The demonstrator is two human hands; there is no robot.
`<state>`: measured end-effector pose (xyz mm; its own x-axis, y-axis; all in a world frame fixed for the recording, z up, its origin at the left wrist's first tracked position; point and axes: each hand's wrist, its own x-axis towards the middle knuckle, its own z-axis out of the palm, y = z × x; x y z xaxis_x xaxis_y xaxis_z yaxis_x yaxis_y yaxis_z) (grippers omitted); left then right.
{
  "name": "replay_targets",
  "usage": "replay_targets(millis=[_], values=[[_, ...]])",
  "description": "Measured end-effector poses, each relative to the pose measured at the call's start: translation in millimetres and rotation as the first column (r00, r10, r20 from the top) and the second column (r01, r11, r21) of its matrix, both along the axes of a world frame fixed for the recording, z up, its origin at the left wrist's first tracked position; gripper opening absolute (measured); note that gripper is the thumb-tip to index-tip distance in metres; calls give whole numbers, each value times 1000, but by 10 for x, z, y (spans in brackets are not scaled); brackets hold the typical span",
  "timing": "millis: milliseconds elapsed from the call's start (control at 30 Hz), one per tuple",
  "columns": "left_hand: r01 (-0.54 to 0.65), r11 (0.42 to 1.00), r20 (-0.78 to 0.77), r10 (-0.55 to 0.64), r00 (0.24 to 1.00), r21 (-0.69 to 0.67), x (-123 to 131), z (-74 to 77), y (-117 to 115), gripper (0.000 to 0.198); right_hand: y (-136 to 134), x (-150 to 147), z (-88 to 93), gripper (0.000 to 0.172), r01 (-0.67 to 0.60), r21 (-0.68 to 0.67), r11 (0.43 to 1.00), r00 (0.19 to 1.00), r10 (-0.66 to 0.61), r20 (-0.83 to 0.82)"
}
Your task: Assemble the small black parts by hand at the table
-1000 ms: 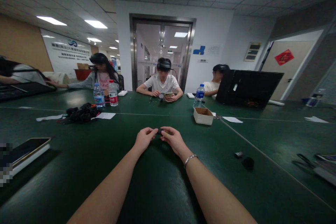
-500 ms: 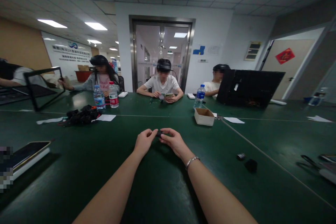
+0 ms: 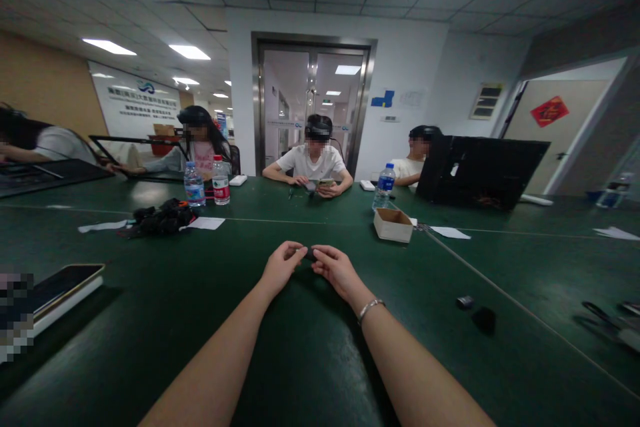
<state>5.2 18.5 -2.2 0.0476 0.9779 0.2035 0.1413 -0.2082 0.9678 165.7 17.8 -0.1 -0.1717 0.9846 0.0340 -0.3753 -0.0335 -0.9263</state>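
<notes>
A: ok, what's the layout here?

B: A big dark green surface (image 3: 150, 320) fills pretty much everything. Far right on it there's a black laptop (image 3: 480, 170), lid up, back facing this way. People sit along the far edge. The middle person (image 3: 313, 163) is in a white tee with both hands on something small.

A: and the wearer's own hands?

B: Both are out in the middle of the surface with the fingertips meeting. The left hand (image 3: 280, 267) and right hand (image 3: 340, 270) are each pinched onto a small dark piece (image 3: 310, 253) held between them. It's too small and dark to say what it is, and I can't tell if it touches the surface. There's a bracelet (image 3: 371, 308) on the right wrist.

A: other stuff lying around?

B: Near left, a phone (image 3: 65, 280) lies flat. Farther back on the left is a black tangled bundle (image 3: 163, 217), with a white paper (image 3: 206, 223) just beside it. Far right of the hands sits an open cardboard box (image 3: 393, 224). Two bottles (image 3: 194, 184) stand together behind the bundle, and a third bottle (image 3: 383, 185) is behind the box. Smallest stuff is near right: a little metal bit (image 3: 465, 301) and a black lump (image 3: 484, 319) just beside each other, well apart from the hands.
</notes>
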Motion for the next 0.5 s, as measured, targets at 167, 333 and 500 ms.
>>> replay_targets(millis=[167, 333, 500], values=[[-32, 999, -44, 34, 998, 44, -4, -23, 21, 36, -19, -8, 18, 40, -8, 6, 1000, 1000, 8, 23], [6, 992, 1, -7, 1000, 128, -31, -27, 24, 36, -22, -12, 25, 40, 2, 5, 1000, 1000, -2, 5], [-25, 1000, -60, 25, 998, 9, -14, -51, 22, 39, -22, -7, 23, 39, -5, 2, 1000, 1000, 5, 10]])
